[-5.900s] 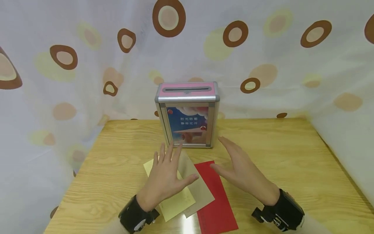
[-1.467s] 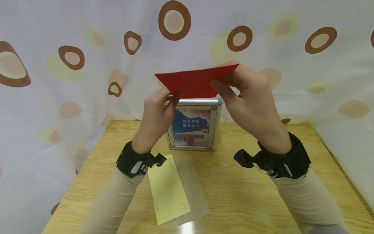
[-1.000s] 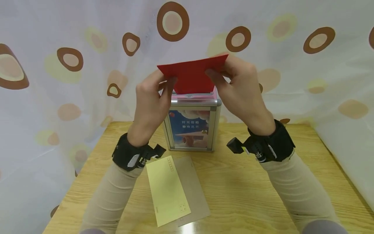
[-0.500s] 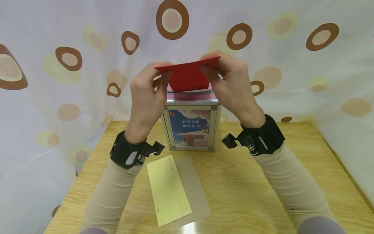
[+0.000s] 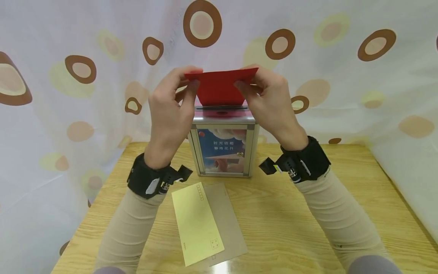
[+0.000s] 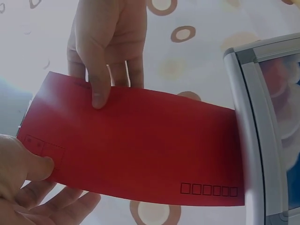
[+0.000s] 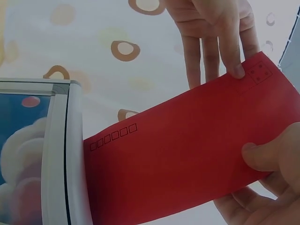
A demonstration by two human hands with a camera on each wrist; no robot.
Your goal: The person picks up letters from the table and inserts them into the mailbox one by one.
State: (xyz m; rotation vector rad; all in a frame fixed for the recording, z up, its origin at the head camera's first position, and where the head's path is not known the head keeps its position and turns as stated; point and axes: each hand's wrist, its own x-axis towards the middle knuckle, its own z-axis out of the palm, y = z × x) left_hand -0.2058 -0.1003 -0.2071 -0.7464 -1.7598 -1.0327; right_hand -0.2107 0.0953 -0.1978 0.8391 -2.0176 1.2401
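Both hands hold up a red envelope (image 5: 220,89) above the letter box (image 5: 224,120), pinching it near its upper corners with thumbs on the near face. The left hand (image 5: 171,110) is on the left corner, the right hand (image 5: 272,104) on the right one. In the head view the envelope's lower edge meets the slot (image 5: 222,108) in the pink top. Both wrist views show that end up against the box, with printed squares visible close to it; whether it has entered the slot I cannot tell. The envelope bows slightly in the left wrist view.
On the wooden table (image 5: 291,213) in front of the box lie a yellow envelope (image 5: 196,224) and, partly beneath it, a tan envelope (image 5: 227,224). A patterned curtain (image 5: 328,83) stands behind and at both sides.
The red envelope has gone from the table up into both hands' grip and over the box. In the last half second its lower edge has come down to the slot.
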